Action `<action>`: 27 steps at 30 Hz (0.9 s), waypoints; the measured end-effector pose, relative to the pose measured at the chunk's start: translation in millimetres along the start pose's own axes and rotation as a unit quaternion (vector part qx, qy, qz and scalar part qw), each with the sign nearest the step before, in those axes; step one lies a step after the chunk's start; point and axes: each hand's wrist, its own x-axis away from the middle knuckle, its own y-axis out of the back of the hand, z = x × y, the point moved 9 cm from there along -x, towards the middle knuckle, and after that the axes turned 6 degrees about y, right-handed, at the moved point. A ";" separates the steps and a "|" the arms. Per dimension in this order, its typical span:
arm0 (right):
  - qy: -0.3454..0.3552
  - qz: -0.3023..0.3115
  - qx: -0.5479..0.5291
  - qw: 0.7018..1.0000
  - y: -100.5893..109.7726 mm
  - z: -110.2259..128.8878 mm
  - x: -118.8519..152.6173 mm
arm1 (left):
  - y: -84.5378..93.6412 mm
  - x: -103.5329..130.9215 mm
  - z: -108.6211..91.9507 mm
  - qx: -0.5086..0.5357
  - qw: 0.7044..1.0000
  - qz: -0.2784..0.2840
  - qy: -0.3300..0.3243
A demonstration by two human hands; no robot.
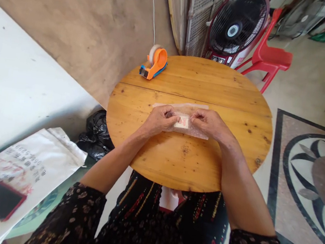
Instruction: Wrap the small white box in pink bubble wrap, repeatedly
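Head view: round wooden table as the landmark, seen from above. Near its middle, a flat sheet of clear bubble wrap, long axis running left to right across the tabletop, far edge pointing toward the fan. On the wrap, between both hands, a small white packet with red print, lying flat, its own length also left to right. Left hand resting on the left part of the wrap, fingers curled narrow, tips pinching wrap at the packet's left end. Right hand on the right part, fingers bent close, pressing wrap at the packet's right end. At the table's far left rim, an orange tape dispenser. Beyond the far rim, a black standing fan and a red plastic chair. Left of the table, on the floor, a black plastic bag; nearer, a printed white sack with a dark phone lying on it.
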 end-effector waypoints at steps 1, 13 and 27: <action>0.001 0.002 0.010 1.000 -0.6 0.9 -0.2 | 0.7 -0.4 -0.1 0.004 1.000 0.000 0.001; -0.015 -0.046 0.028 0.998 5.6 7.2 -1.8 | 0.0 -5.0 4.6 0.045 0.999 0.007 0.012; 0.051 -0.033 0.033 0.998 1.2 17.0 -4.1 | -2.0 -3.1 1.8 0.066 0.997 0.028 0.003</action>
